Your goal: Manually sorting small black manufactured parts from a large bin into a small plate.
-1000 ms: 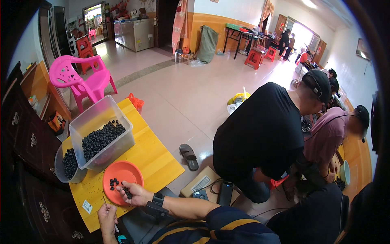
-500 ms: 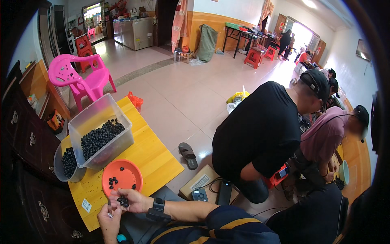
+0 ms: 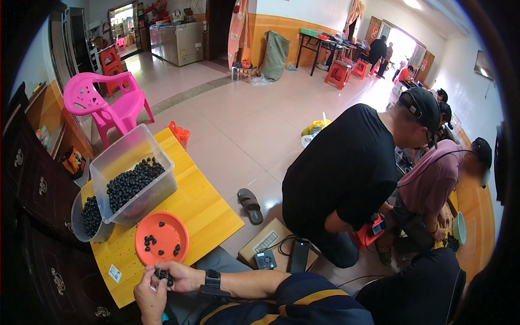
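My right hand is cupped around several small black, round, berry-like pieces, just off the near rim of a round orange plate. Against it, my left hand has its fingers closed, and a small pale, thin thing shows between them; its kind is unclear. A few black pieces lie scattered on the plate. Behind the plate stands a clear plastic bin with a heap of the same pieces. Left of it, a smaller round tub holds more.
Everything stands on a yellow wooden table strewn with dark crumbs and a white label. A pink chair is beyond it. To the right are a cardboard box, a sandal and a person in black bending over.
More black pieces lie on the orange plate, near its front and right side. My hands have drawn closer together and slightly nearer to me.
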A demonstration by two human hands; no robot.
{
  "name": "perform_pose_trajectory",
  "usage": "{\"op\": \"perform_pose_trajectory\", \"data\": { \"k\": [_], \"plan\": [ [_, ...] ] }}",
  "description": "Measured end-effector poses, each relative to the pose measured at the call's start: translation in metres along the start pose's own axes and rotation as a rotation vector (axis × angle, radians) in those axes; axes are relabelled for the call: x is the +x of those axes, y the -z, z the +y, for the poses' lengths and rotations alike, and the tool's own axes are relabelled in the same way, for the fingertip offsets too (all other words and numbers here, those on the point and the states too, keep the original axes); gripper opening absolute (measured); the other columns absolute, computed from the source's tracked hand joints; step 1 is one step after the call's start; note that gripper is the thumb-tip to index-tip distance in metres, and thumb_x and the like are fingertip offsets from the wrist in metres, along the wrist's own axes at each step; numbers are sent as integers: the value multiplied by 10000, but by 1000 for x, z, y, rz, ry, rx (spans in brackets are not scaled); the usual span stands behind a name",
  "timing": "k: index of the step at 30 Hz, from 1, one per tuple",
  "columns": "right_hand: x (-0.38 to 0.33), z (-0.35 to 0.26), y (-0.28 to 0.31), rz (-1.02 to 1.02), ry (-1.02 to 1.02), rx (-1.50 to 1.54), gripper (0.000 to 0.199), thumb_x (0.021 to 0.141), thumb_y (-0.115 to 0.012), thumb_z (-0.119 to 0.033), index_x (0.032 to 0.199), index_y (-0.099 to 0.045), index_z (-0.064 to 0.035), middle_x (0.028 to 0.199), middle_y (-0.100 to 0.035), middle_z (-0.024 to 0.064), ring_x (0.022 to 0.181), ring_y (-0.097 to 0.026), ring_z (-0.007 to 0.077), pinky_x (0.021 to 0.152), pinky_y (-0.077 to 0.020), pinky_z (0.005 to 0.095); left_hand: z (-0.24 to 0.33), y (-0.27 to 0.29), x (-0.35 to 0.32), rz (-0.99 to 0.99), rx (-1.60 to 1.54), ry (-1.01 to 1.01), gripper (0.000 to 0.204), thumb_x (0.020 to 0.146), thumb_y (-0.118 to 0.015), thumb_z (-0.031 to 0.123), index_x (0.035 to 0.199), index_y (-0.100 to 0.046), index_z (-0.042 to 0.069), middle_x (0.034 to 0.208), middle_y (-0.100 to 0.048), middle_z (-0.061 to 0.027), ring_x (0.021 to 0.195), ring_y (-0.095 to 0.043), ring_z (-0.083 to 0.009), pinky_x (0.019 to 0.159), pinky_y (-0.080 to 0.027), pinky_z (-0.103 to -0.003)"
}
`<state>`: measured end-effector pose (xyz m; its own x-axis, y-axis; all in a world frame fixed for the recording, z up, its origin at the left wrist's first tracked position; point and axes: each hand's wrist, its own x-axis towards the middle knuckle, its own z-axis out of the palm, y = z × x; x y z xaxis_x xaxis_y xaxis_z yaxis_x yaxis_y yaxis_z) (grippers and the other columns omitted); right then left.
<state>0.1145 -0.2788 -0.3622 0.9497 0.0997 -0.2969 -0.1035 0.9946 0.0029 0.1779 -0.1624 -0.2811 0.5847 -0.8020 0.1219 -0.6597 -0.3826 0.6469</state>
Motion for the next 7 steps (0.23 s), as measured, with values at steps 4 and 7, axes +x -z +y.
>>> {"op": "perform_pose_trajectory", "data": {
  "k": [4,7],
  "plan": [
    [0,2,7,-105,-26,15,226,1005,-486,-252,1081,-586,-65,876,-640,28,762,-645,124,668,-542,237,1,-1,-2,-6,-32,5,364,702,-674,15,1059,-624,-36,624,-552,-91,576,-582,-207,601,-478,-342],
    [2,5,12,-125,-65,37,199,996,-491,-248,1009,-592,-77,918,-647,40,778,-644,152,690,-559,274,3,-1,-3,0,-62,30,354,700,-658,5,1053,-633,-5,662,-571,-97,605,-592,-228,615,-483,-332]
  ]
}}
